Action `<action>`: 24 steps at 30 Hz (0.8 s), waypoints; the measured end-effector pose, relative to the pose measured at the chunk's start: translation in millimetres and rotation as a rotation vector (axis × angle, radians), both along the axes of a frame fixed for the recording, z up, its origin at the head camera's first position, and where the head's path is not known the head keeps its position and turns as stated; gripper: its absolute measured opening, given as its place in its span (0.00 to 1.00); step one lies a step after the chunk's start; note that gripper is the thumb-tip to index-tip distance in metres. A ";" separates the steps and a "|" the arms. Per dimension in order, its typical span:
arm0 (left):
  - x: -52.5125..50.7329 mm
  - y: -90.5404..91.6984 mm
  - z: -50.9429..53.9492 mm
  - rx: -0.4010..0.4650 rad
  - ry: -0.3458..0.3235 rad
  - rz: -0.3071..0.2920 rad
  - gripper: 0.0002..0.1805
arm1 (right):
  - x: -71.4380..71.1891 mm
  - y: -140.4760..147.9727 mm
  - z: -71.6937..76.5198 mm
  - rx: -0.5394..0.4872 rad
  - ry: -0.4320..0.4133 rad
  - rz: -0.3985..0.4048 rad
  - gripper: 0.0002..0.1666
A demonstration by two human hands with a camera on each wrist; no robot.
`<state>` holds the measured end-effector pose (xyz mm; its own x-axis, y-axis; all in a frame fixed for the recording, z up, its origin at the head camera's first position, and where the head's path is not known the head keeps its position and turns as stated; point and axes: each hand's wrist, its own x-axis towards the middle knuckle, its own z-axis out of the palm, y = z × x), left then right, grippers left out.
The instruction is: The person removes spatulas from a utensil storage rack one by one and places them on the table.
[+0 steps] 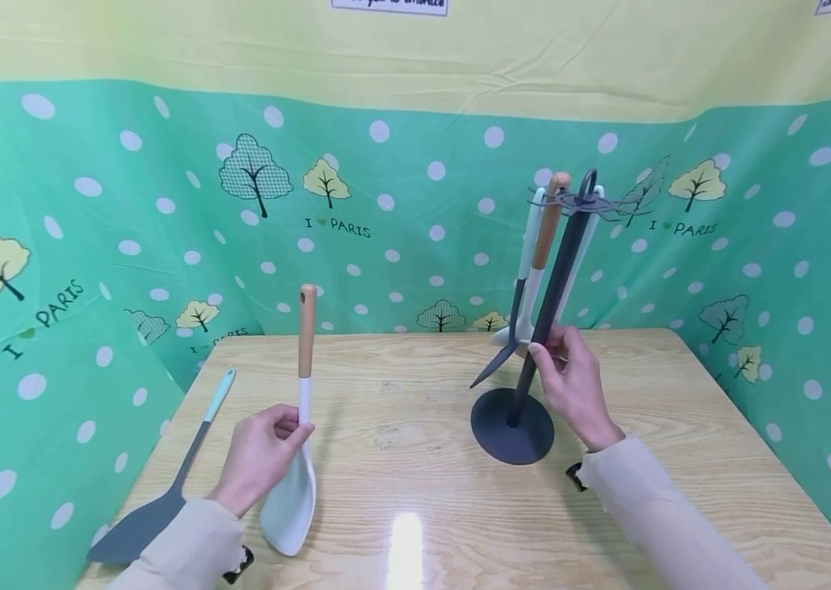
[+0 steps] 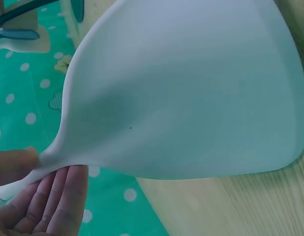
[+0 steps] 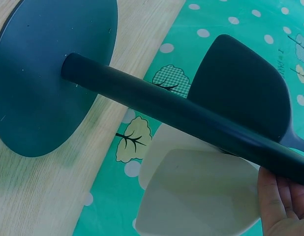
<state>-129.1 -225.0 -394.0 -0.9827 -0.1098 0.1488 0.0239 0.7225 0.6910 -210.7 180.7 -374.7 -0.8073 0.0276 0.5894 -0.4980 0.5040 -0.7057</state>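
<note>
My left hand (image 1: 261, 455) pinches a white spatula turner (image 1: 306, 397) low on its neck. The turner's wooden-ended handle points up and its broad pale blade (image 2: 191, 98) points down toward the table. My right hand (image 1: 574, 385) grips the black pole of a utensil stand (image 1: 554, 287), which leans to the right in the head view. From the stand's ring of hooks (image 1: 596, 203) hang a dark turner with a mint handle (image 1: 531, 238), a white utensil with a wooden handle (image 1: 548, 229), and another mint-handled one, partly hidden by the pole.
A dark turner with a mint handle (image 1: 146, 524) lies on the left of the wooden table (image 1: 401, 426), partly behind my left sleeve. A green polka-dot cloth (image 1: 386, 205) hangs behind and at both sides. The stand's round black base (image 1: 497, 438) is at the table's centre right.
</note>
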 end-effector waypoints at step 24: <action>2.0 -39.3 8.8 -0.124 -0.166 -0.005 0.10 | 0.0 0.0 0.1 -0.001 0.011 0.007 0.12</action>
<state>-127.0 -264.3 -385.2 -0.9954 -0.0961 -0.0034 -0.0795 0.8027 0.5911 -210.7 180.8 -374.6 -0.8007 0.0228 0.5986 -0.5094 0.4998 -0.7005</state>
